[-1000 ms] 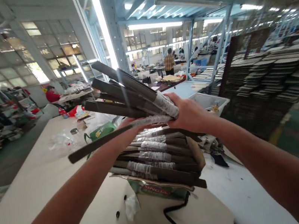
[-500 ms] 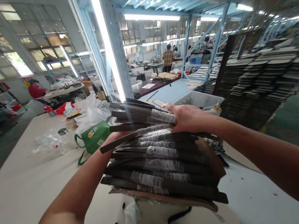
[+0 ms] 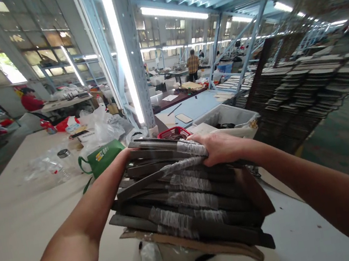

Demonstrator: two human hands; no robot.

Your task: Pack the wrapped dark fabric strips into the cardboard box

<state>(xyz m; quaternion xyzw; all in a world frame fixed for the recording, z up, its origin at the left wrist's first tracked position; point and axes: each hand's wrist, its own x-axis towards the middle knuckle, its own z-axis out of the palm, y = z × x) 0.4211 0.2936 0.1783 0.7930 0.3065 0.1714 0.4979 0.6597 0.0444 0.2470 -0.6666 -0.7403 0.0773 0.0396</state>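
Note:
A box (image 3: 192,242) in front of me is stacked high with bundles of flat dark grey strips (image 3: 186,203), each wrapped round the middle with crinkled clear plastic. My right hand (image 3: 220,146) is closed on the right part of the top bundle (image 3: 160,145), fingers over its plastic wrap. Behind the stack's left end goes my left hand; only the wrist (image 3: 125,157) shows and its fingers are hidden. One loose-looking bundle (image 3: 143,184) slants out to the left below the top ones.
Left on the white table (image 3: 52,220) are a green bag (image 3: 105,155), a lidded clear bottle (image 3: 64,159) and plastic bags (image 3: 103,124). Behind the stack are a red basket (image 3: 173,131), a phone (image 3: 184,118) and a grey bin (image 3: 225,116). A blue post (image 3: 131,58) rises beyond.
The top bundles have come down and lie flatter on the stack, uncovering the red basket behind. Both hands sit lower in the view, and my right hand keeps its hold.

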